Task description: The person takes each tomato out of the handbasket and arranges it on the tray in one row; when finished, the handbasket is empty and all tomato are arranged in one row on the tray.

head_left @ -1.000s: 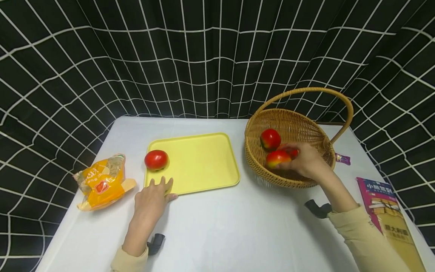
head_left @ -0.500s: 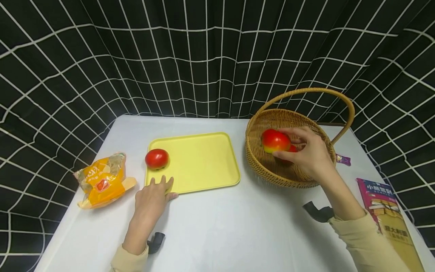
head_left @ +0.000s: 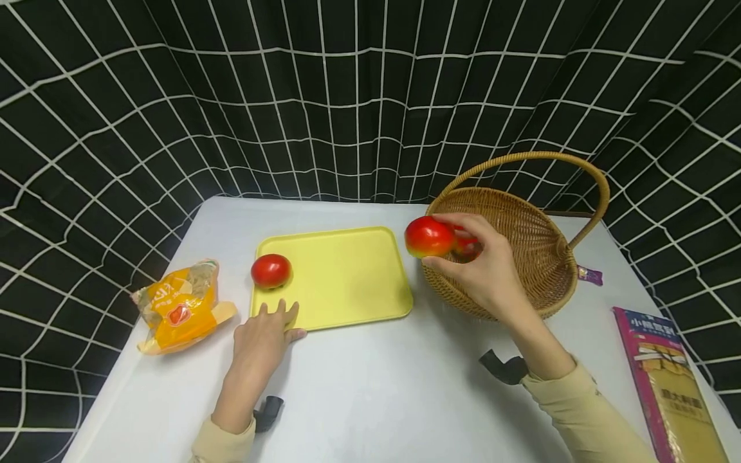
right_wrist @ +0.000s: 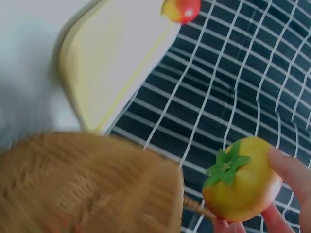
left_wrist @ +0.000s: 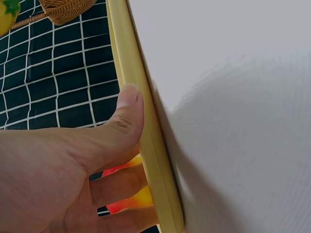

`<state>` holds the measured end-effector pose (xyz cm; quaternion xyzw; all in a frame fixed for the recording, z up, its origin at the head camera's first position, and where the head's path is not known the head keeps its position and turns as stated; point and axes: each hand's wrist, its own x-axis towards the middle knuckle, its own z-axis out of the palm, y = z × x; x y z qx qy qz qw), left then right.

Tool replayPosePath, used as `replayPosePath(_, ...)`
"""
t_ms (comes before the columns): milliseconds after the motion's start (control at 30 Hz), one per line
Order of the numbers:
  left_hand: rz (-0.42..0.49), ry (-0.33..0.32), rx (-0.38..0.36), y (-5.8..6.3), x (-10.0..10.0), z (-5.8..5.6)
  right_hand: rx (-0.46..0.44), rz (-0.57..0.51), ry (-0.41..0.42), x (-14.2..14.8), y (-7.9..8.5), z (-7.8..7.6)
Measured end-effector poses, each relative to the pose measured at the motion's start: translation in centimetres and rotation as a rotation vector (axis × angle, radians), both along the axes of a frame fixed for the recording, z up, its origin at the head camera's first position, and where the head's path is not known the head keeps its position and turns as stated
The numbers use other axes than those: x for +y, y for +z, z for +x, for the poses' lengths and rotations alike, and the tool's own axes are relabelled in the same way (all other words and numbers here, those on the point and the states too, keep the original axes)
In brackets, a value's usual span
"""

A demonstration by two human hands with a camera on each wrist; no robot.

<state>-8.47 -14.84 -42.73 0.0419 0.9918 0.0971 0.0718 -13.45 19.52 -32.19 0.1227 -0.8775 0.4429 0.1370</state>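
Note:
My right hand (head_left: 486,263) holds a red-and-yellow tomato (head_left: 425,237) between thumb and fingers, above the left rim of the wicker basket (head_left: 538,225). The right wrist view shows the green leafy top of this tomato (right_wrist: 240,177). Another red tomato (head_left: 467,247) shows partly through the gap in that hand. On the left of the yellow tray (head_left: 347,276) lies a tomato (head_left: 271,271). My left hand (head_left: 260,337) holds the near-left edge of the tray, thumb against the outer rim (left_wrist: 148,116) and fingers on the inner side; their tips are hidden in the left wrist view.
An orange food bag (head_left: 181,308) lies left of the tray. Right of the basket are a small purple packet (head_left: 590,275) and a large pink-and-yellow package (head_left: 671,386). The basket's tall handle (head_left: 532,156) arches above it. A black gridded curtain (head_left: 370,96) surrounds the table.
My right hand has lifted a tomato from inside the basket and carried it left, over the basket's rim. My left hand stays at the tray's edge.

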Motion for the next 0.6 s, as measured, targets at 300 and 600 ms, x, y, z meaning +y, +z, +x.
replayPosePath(300, -0.014, -0.006, 0.011, 0.0, 0.0, 0.2, -0.044, -0.090, 0.052, -3.9, -1.5, -0.4)
replayPosePath(600, -0.025, -0.006, -0.008, 0.0, 0.0, -0.2, -0.043, -0.155, 0.096, -7.6, -3.1, -2.3)
